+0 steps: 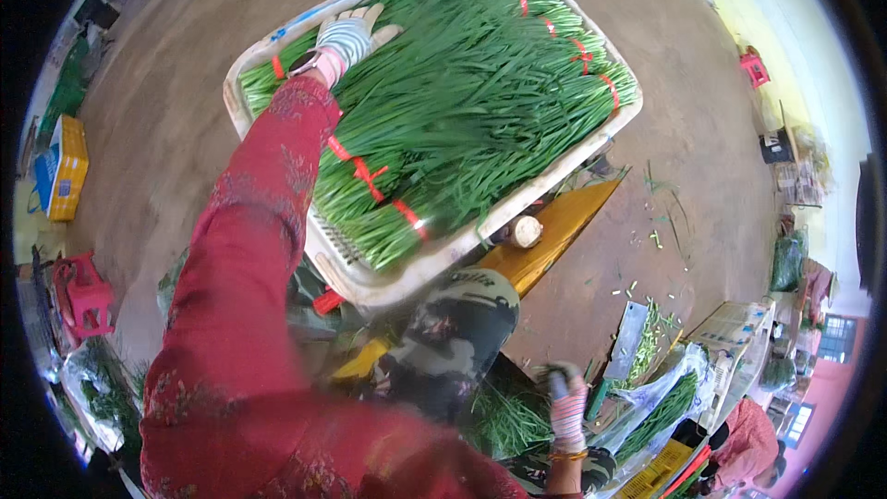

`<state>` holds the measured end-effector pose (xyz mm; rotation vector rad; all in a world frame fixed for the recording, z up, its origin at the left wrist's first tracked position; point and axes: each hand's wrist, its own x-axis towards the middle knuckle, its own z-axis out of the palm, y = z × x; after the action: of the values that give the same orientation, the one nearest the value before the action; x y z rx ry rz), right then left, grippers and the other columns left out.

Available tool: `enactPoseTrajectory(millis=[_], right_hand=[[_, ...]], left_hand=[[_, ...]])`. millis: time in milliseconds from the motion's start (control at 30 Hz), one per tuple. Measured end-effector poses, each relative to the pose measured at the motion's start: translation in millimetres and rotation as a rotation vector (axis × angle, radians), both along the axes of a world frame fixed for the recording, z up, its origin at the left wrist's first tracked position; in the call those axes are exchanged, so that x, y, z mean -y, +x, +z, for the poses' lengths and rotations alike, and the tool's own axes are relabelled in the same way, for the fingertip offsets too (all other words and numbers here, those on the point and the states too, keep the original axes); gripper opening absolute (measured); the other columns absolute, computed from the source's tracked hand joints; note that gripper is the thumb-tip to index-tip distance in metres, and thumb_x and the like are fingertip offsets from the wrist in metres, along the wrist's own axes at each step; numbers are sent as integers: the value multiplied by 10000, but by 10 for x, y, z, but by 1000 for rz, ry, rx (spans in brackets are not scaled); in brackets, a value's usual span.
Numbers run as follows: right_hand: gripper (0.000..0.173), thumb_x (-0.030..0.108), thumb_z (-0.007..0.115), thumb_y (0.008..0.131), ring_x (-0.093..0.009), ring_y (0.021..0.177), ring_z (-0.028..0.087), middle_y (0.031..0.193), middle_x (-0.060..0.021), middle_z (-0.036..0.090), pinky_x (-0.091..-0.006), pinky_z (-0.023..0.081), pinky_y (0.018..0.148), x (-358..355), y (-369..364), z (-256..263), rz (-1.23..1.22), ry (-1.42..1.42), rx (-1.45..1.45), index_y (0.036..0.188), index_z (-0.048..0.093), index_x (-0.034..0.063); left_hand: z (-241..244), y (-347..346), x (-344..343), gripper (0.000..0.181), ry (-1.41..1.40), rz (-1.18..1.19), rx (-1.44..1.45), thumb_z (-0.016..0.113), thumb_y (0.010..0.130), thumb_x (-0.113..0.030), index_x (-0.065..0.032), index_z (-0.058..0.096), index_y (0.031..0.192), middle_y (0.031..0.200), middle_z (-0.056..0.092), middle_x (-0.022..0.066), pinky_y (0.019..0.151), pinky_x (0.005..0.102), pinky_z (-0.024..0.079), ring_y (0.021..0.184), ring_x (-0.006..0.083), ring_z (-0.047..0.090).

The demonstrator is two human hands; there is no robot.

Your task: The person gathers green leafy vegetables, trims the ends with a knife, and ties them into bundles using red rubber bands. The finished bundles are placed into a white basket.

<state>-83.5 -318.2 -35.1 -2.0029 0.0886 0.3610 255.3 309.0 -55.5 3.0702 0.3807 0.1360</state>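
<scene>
My left hand [350, 33], in a striped glove with a watch at the wrist, lies spread on the green chives [457, 76] near the far left side of a white plastic crate [409, 287]. Several bundles in the crate are tied with red bands, their pale stems facing the crate's sides. My right hand [567, 405], also gloved, is low at the right, beside loose chives [513, 416] and near a cleaver [627, 339] with a green handle. Its fingers are blurred, and whether they hold anything cannot be told.
Trimmed stem bits [648, 346] lie around the cleaver. An orange-brown board [561, 229] shows under the crate's edge. A plastic bag of chives [658, 416] and a yellow crate [655, 471] are at the lower right, near another person [748, 440]. Pink stools [86, 294] stand at left.
</scene>
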Motion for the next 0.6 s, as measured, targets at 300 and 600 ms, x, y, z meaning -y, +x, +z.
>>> enactPoseTrajectory(millis=[300, 600], right_hand=[[431, 77, 640, 881, -298, 1012, 677, 1114, -169, 686, -332, 515, 863, -275, -607, 46, 433, -541, -310, 1306, 570, 99], [387, 264, 626, 896, -393, 859, 654, 957, -196, 688, -465, 529, 744, -110, -574, -153, 521, -516, -73, 1274, 585, 189]], left_hand=[[761, -1273, 826, 1045, -6, -260, 280, 627, 709, -744, -98, 349, 1482, 1479, 383, 202, 1142, 526, 231, 1364, 374, 366], [290, -1177, 1050, 1145, 198, -265, 54, 725, 648, -659, -92, 247, 1521, 1512, 339, 202, 1155, 543, 196, 1397, 351, 331]])
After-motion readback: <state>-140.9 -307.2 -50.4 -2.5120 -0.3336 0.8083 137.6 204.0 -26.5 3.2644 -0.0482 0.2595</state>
